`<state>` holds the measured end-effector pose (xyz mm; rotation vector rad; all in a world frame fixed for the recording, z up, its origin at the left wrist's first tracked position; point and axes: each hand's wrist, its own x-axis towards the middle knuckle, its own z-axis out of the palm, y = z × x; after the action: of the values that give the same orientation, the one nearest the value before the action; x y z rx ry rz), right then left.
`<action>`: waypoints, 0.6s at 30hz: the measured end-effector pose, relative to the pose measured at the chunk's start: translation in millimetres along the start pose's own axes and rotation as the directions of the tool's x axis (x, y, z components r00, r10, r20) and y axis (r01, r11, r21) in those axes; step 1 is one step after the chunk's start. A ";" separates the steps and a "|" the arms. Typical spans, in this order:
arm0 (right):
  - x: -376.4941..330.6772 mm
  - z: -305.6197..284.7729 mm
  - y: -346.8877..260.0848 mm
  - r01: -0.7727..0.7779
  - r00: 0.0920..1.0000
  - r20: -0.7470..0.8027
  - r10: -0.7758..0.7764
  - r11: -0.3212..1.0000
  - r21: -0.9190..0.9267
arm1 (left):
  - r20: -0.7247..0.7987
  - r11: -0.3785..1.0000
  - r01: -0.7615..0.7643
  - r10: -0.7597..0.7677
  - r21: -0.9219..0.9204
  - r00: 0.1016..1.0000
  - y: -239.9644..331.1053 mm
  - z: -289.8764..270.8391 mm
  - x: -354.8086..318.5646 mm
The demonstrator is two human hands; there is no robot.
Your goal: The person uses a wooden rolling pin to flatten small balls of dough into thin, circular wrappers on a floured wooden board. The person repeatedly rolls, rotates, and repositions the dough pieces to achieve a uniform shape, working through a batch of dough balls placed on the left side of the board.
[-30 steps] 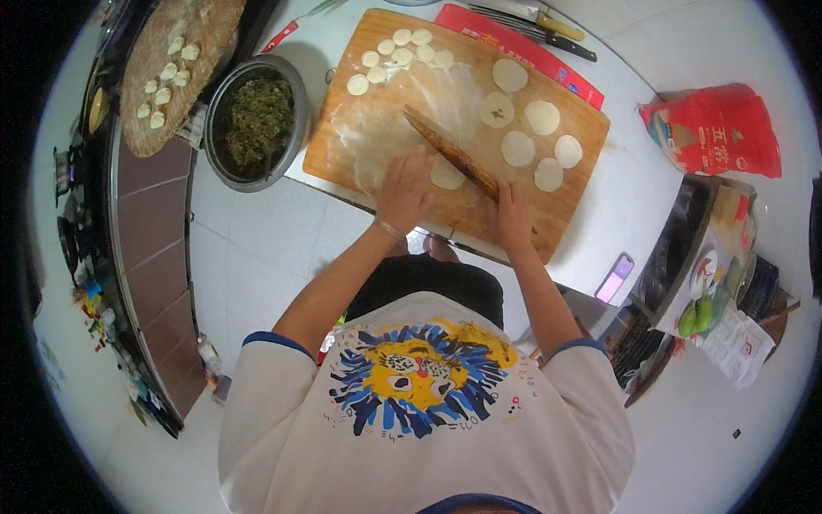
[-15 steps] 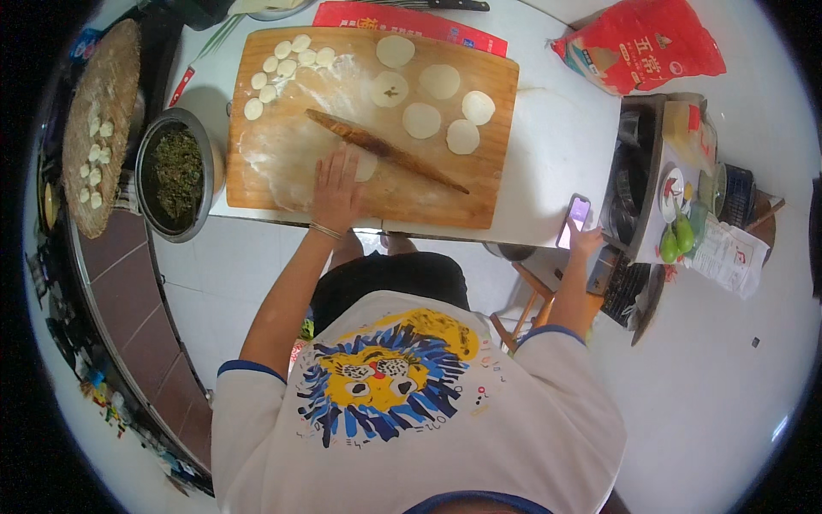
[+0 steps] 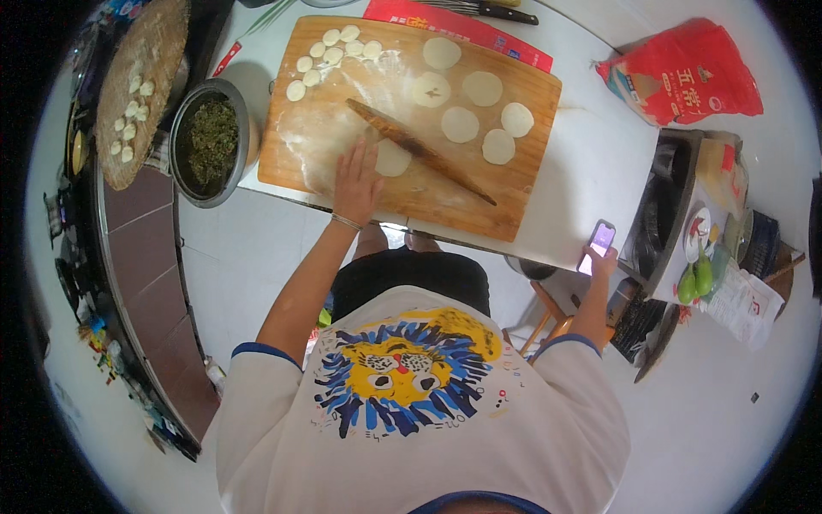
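Observation:
My left hand (image 3: 358,182) lies flat on the near part of a wooden board (image 3: 300,171), fingers stretched out. Right beside its fingers is a flat round dough wrapper (image 3: 393,159). A dark wooden rolling pin (image 3: 419,151), tapered at both ends, rests diagonally across the board just beyond that wrapper. Several rolled wrappers (image 3: 482,88) are spread over the board's far right, one with a small mark in its middle. Small dough pieces (image 3: 332,56) sit at the far left among loose flour. Off to the right, my right hand (image 3: 603,260) holds a phone (image 3: 600,239) with a lit screen, at the table's near edge.
Left of the board stands a metal bowl (image 3: 177,158) of chopped greens. A woven tray (image 3: 154,51) with dough lumps is further left. Behind the board are a red box (image 3: 479,32) and a knife (image 3: 509,14). At right: a red bag (image 3: 685,73) and green vegetables (image 3: 695,281).
The whole view has shifted and tilted slightly. My left hand has slid left, uncovering more of the wrapper beside it. My right hand still holds the phone.

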<state>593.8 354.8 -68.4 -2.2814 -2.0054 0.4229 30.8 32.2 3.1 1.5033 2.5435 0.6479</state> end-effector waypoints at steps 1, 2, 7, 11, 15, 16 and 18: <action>-0.1 -4.5 -5.3 -0.017 0.999 0.047 0.017 1.000 0.011 | -0.006 1.000 0.013 -0.013 0.011 1.000 -0.4 1.3 -0.1; -2.4 -9.7 -10.8 -0.023 0.998 0.061 0.024 1.000 -0.010 | -0.018 0.999 0.035 -0.035 0.002 0.999 -0.3 2.9 -0.1; -34.4 -33.1 -107.7 0.009 0.990 -0.125 -0.060 0.927 -0.375 | 0.005 0.981 0.195 -0.195 0.000 0.981 3.0 21.4 9.2; -88.9 -37.1 -228.2 0.507 0.862 -0.088 -0.499 0.849 0.148 | 0.093 0.897 0.436 -0.430 -0.067 0.898 20.0 30.2 41.8; -158.6 -2.8 -338.1 0.872 0.428 0.214 -0.878 0.463 0.160 | 0.021 0.752 0.606 -0.622 -0.259 0.782 19.9 45.0 60.5; -176.4 -2.2 -360.7 0.886 0.378 0.057 -0.924 0.379 0.266 | 0.034 0.680 0.656 -0.685 -0.327 0.728 18.6 44.1 63.3; -186.4 19.3 -381.0 0.865 0.409 0.233 -0.882 0.456 0.211 | 0.177 0.651 0.713 -0.694 -0.259 0.698 14.8 37.0 67.7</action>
<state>202.5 223.9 31.9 -0.8076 -2.9035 0.7164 20.3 107.6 -16.4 0.3368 2.5172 0.7850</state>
